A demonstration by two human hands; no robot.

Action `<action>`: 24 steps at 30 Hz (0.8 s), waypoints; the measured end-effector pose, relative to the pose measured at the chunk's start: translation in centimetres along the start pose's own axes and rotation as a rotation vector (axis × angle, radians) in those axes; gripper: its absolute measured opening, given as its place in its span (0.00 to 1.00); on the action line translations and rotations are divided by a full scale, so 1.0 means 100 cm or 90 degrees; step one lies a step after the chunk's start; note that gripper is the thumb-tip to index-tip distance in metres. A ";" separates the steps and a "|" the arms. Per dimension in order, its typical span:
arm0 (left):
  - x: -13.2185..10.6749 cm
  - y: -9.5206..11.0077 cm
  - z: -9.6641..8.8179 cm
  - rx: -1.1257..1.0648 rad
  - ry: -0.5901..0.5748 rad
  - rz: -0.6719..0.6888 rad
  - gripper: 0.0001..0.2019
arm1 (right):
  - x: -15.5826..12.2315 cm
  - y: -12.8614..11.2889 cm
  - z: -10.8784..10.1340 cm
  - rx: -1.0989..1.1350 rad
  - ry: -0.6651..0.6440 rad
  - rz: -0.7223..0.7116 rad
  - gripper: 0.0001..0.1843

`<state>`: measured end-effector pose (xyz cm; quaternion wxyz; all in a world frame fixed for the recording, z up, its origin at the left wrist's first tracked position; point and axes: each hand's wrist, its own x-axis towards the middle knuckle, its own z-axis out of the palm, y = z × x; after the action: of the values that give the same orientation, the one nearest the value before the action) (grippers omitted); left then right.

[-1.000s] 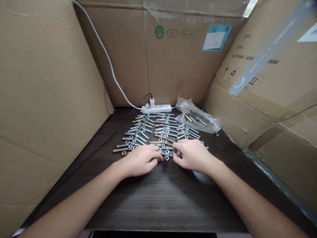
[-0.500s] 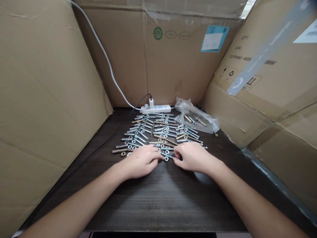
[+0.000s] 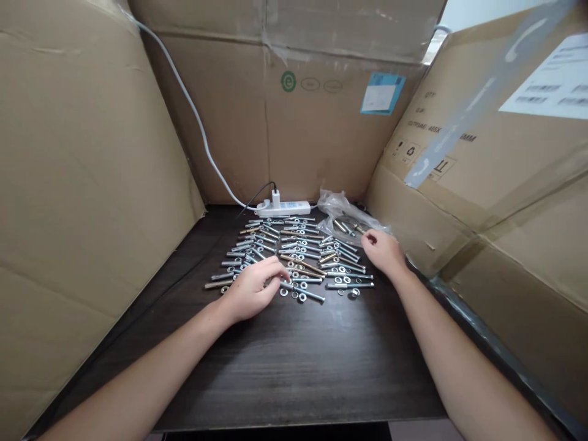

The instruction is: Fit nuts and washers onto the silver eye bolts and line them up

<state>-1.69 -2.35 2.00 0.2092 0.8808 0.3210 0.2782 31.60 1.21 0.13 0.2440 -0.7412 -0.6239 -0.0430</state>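
My left hand (image 3: 254, 289) hovers low over the near rows of metal bolts, its fingers loosely bent and thumb and fingertips a little apart. Close to its fingertips lies a silver bolt (image 3: 309, 294), slanting toward the right, with a washer (image 3: 302, 298) beside it. On the right, my right hand (image 3: 384, 252) is curled at the near edge of a clear plastic bag (image 3: 333, 202). Its fingers are bent inward, and I cannot see what is in them. Several brass-coloured and silver bolts (image 3: 340, 226) show inside the bag.
Bolts, nuts and washers lie in rough columns on the dark table (image 3: 294, 367). A white power strip (image 3: 294, 209) with a plugged-in charger (image 3: 276, 197) stands behind them. Cardboard walls (image 3: 229, 92) enclose the back and both sides. A black cable (image 3: 184, 274) runs along the left.
My right hand has left the near bolts and moved right and away from me to the bag. My left hand has drawn slightly left. The camera view has shifted a little.
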 end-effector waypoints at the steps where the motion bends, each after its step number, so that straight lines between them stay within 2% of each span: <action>1: 0.000 -0.001 0.000 -0.007 0.018 -0.003 0.12 | 0.003 0.006 0.003 -0.007 -0.001 0.013 0.12; 4: 0.000 -0.005 0.002 -0.023 0.047 -0.009 0.12 | 0.011 0.006 0.008 -0.024 -0.029 0.006 0.13; 8: -0.001 -0.006 0.003 -0.037 0.063 -0.005 0.11 | 0.033 -0.014 0.017 -0.058 -0.089 -0.026 0.13; 12: -0.002 -0.003 0.001 -0.036 0.082 -0.014 0.11 | 0.058 -0.032 0.028 -0.110 -0.133 -0.003 0.16; 16: -0.004 -0.001 0.000 -0.041 0.068 -0.019 0.10 | 0.071 -0.042 0.035 -0.151 -0.174 0.025 0.16; 20: -0.004 0.000 -0.001 -0.044 0.075 -0.017 0.10 | 0.069 -0.041 0.024 -0.175 -0.184 0.043 0.15; 24: -0.004 0.000 -0.001 -0.043 0.100 -0.022 0.10 | 0.046 -0.042 -0.002 -0.167 -0.166 0.042 0.14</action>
<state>-1.97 -2.60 1.91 0.2177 0.8431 0.3419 0.3534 28.71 5.70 3.29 0.0640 -0.7862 -0.6144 -0.0196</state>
